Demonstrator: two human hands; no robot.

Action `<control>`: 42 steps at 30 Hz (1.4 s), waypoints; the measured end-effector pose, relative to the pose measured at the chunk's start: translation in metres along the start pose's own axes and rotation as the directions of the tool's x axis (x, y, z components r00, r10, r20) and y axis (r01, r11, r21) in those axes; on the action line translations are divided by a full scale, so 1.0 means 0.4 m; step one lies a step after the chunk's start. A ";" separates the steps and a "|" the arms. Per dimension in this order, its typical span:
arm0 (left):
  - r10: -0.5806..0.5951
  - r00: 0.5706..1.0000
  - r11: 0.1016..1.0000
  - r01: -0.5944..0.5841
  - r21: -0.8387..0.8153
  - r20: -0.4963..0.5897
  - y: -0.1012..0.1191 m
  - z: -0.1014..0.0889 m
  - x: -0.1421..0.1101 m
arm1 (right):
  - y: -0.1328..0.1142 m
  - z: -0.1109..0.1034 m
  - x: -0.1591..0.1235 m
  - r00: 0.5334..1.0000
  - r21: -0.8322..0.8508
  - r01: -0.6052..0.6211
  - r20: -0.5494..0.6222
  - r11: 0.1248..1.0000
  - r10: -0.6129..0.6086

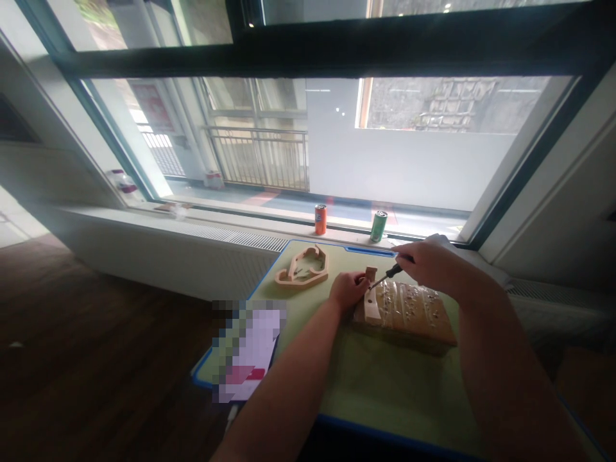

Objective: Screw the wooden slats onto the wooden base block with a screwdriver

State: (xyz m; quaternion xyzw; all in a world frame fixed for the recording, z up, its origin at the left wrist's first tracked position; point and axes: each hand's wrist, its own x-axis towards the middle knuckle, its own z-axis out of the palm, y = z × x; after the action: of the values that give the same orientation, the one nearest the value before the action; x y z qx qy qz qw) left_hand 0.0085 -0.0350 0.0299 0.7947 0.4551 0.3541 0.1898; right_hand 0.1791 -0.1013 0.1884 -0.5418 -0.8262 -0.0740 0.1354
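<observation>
At the left end of the brown rectangular block (pixel 423 317), the left hand (pixel 347 290) is pinching a pale wooden piece (pixel 371 310) lying front-to-back; the right hand (pixel 428 262), closed, is holding a black-handled metal screwdriver (pixel 394 271) slanted down-left onto it.

The one view, from the person's head, looks forward and down over the counter (pixel 385 391), near at lower centre, and faces the window (pixel 409 163) across the upper frame.
</observation>
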 end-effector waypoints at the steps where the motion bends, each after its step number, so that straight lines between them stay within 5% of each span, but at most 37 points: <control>1: -0.005 1.000 1.000 0.005 0.003 0.000 0.001 -0.001 0.000 | -0.004 0.001 0.000 1.000 0.056 -0.027 -0.008 0.998 0.027; 4: -0.012 1.000 1.000 0.012 0.009 0.000 0.003 -0.002 0.000 | -0.007 0.008 0.007 0.995 0.219 -0.094 -0.014 0.971 0.099; 8: 0.009 1.000 1.000 -0.009 -0.013 -0.007 -0.002 0.000 0.001 | 0.017 0.019 0.015 0.994 0.180 -0.064 -0.072 0.981 0.078; 14: 0.005 1.000 1.000 -0.005 -0.008 0.006 -0.003 -0.001 0.001 | 0.054 0.022 0.013 0.993 0.210 -0.108 0.064 0.972 0.096; 22: -0.031 0.999 0.999 0.031 -0.009 0.022 0.011 -0.007 0.000 | 0.030 0.030 0.024 0.989 0.167 -0.088 -0.099 0.982 0.106; 30: 0.025 1.000 1.000 -0.025 -0.007 -0.002 -0.005 0.003 0.001 | 0.048 0.043 0.035 0.993 0.126 -0.070 -0.082 0.990 0.081; 42: 0.003 1.000 1.000 -0.003 0.003 0.000 -0.002 0.005 0.001 | 0.049 0.078 0.063 0.970 0.092 -0.115 -0.203 0.989 0.132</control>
State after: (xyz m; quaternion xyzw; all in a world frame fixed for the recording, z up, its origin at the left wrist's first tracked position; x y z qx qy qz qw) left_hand 0.0095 -0.0342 0.0282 0.7956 0.4544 0.3539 0.1882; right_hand 0.1832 -0.0631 0.1659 -0.5757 -0.7744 -0.0886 0.2471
